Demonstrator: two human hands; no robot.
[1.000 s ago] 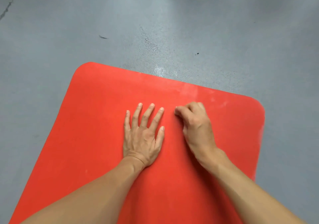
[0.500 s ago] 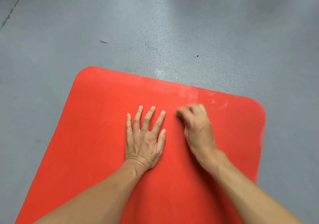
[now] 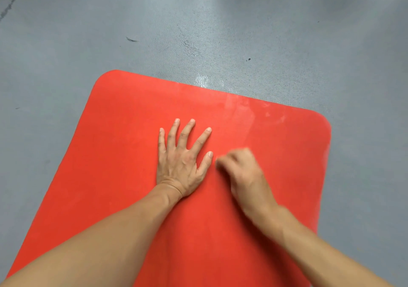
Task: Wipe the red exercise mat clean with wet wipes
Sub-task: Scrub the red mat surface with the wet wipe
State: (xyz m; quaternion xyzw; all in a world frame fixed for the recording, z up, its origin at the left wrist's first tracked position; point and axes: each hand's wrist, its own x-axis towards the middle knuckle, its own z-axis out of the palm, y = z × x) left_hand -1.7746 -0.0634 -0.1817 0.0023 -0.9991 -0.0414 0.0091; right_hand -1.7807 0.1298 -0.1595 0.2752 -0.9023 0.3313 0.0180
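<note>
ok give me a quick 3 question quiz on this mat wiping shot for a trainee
1. True or false: the left hand lies flat with fingers spread on the red exercise mat.
2. Where are the pale smears? A. near the far right corner B. under the left forearm C. on the grey floor only
3. Fill in: the right hand is blurred and its fingers are ____.

Key: 1 true; 2 A; 3 curled (no wipe can be made out in it).

The right hand (image 3: 242, 171) has slid back along the mat (image 3: 123, 154), toward the left thumb.
</note>
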